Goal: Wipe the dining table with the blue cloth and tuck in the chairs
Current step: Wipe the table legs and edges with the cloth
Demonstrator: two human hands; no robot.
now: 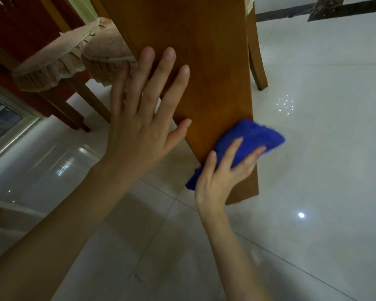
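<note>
A tall wooden chair back (195,51) fills the upper middle of the head view, seen from behind. My left hand (143,114) lies flat against its left side, fingers spread, holding nothing. My right hand (221,174) presses the blue cloth (254,137) onto the near top edge of the chair back, the cloth wrapped over the right corner. Two more chairs with frilled pink seat covers, one (50,66) at the left and one (104,55) beside it, stand behind my left hand. The table top itself is out of view.
Glossy white floor tiles (313,148) spread to the right and below. A chair leg (258,68) stands at the upper right. A sliding door frame (11,127) runs along the left edge. A dark strip (313,9) crosses the floor at the top right.
</note>
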